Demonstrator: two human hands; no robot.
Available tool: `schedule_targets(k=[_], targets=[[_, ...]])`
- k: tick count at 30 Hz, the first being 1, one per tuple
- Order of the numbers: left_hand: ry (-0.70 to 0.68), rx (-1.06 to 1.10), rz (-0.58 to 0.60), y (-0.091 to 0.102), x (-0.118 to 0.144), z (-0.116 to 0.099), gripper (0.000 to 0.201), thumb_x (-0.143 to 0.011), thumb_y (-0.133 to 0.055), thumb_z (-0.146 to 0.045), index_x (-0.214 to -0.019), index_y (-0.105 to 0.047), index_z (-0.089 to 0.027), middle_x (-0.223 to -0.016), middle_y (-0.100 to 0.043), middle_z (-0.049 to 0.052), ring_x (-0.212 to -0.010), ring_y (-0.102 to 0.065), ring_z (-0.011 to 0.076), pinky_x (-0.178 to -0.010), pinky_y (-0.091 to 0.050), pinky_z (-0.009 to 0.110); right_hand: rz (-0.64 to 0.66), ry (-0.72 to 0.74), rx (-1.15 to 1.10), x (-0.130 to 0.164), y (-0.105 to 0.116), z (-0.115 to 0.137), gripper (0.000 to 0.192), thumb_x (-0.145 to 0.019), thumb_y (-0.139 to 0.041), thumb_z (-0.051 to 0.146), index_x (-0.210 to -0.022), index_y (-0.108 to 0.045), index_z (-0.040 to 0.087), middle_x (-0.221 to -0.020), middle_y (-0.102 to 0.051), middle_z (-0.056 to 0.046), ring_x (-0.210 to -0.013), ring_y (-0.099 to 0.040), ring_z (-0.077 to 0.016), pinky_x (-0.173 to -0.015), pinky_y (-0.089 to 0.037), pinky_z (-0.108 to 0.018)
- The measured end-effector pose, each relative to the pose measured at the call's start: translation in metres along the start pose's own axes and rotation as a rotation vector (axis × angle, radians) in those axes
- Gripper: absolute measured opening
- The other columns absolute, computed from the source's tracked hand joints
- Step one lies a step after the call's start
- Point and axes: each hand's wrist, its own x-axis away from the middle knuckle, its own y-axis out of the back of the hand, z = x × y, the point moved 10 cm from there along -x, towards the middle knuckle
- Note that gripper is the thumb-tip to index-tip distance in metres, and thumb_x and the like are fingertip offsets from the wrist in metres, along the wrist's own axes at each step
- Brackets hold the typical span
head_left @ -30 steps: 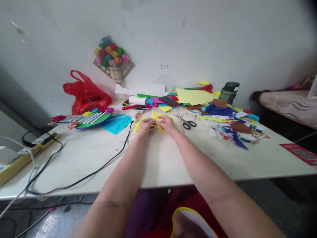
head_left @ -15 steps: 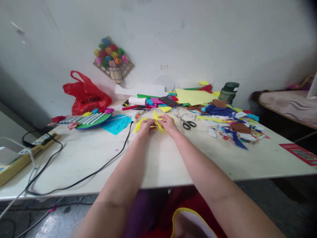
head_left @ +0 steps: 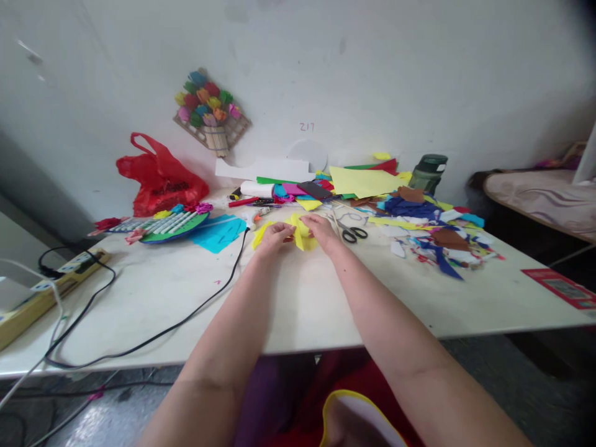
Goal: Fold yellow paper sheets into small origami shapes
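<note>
- The white surface (head_left: 298,298) spreads out in front of you, running from the near edge back to the white wall (head_left: 372,68).
- A bed (head_left: 540,192) with a patterned cover sits off to your right, beyond the surface's far corner.
- Your two forearms reach forward over the surface and meet near its middle, toward the back.
- A red plastic bag (head_left: 161,177) leans against the wall at the back left.
- A heap of paper scraps (head_left: 428,233) in blue, brown, white and yellow lies to the right of your hands.
- A black cable (head_left: 186,320) curves across the left half of the surface; a power strip (head_left: 51,285) lies at the far left edge.
- A blue sheet (head_left: 218,231) lies just left of your hands.
- A paper-flower bundle (head_left: 209,112) hangs on the wall.
- A dark green bottle (head_left: 429,174) stands by the wall behind the scraps.
- Your left hand (head_left: 274,237) has its grip pinched on the yellow paper piece (head_left: 302,234), which rests low over the surface between both hands.
- Your right hand (head_left: 321,226) holds the same piece from the other side, fingers closed on its edge.
- Black-handled scissors (head_left: 350,231) lie just right of your right hand.
</note>
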Motion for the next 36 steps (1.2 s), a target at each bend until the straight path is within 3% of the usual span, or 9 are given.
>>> schedule_targets(k=[7, 14, 23, 29, 33, 36], targets=[[0.055, -0.107, 0.067, -0.01, 0.005, 0.004, 0.022, -0.059, -0.068, -0.034, -0.068, -0.062, -0.015, -0.066, -0.061, 0.002, -0.062, -0.057, 0.0134, -0.06, -0.044, 0.025, 0.116, -0.094, -0.155, 0.004, -0.011, -0.011, 0.026, -0.056, -0.068, 0.04, -0.063, -0.061, 0.016, -0.062, -0.059, 0.0, -0.062, -0.051, -0.0121, -0.059, -0.036, -0.025], [0.021, -0.217, 0.103, -0.014, 0.006, 0.001, 0.019, -0.061, -0.066, -0.033, -0.066, -0.061, -0.015, -0.057, -0.057, 0.0, -0.05, -0.05, 0.0101, -0.05, -0.037, 0.022, 0.068, -0.089, -0.141, -0.001, -0.009, -0.019, 0.03, -0.051, -0.072, 0.037, -0.05, -0.049, 0.018, -0.049, -0.048, 0.005, -0.051, -0.042, -0.0088, -0.054, -0.033, -0.024], [0.093, -0.078, 0.155, -0.023, 0.009, 0.004, 0.023, -0.06, -0.069, -0.032, -0.072, -0.06, -0.015, -0.07, -0.067, 0.007, -0.066, -0.064, 0.0184, -0.062, -0.047, 0.029, 0.057, -0.038, -0.112, -0.002, -0.007, -0.012, 0.03, -0.06, -0.066, 0.044, -0.055, -0.053, 0.018, -0.056, -0.057, 0.0, -0.06, -0.051, -0.0131, -0.057, -0.039, -0.025], [0.062, -0.153, 0.179, -0.025, 0.008, 0.003, 0.021, -0.061, -0.069, -0.033, -0.067, -0.061, -0.014, -0.062, -0.063, 0.004, -0.053, -0.058, 0.0127, -0.056, -0.044, 0.025, 0.031, 0.008, -0.128, -0.002, -0.004, -0.007, 0.022, -0.063, -0.063, 0.037, -0.057, -0.059, 0.016, -0.062, -0.061, -0.002, -0.062, -0.053, -0.0132, -0.059, -0.039, -0.025], [0.085, -0.076, 0.154, -0.022, 0.007, 0.006, 0.023, -0.059, -0.07, -0.032, -0.07, -0.061, -0.014, -0.065, -0.064, 0.005, -0.06, -0.061, 0.0154, -0.062, -0.047, 0.028, 0.026, 0.034, -0.129, -0.001, -0.003, -0.003, 0.025, -0.069, -0.057, 0.04, -0.064, -0.061, 0.016, -0.065, -0.062, -0.002, -0.062, -0.054, -0.0125, -0.061, -0.04, -0.025], [0.068, 0.008, 0.038, -0.009, 0.003, 0.006, 0.024, -0.057, -0.072, -0.031, -0.069, -0.06, -0.014, -0.066, -0.064, 0.003, -0.063, -0.061, 0.0155, -0.066, -0.048, 0.03, -0.019, 0.021, -0.112, 0.0, 0.001, -0.001, 0.028, -0.072, -0.055, 0.044, -0.068, -0.06, 0.016, -0.069, -0.063, -0.002, -0.059, -0.055, -0.0115, -0.059, -0.04, -0.025]])
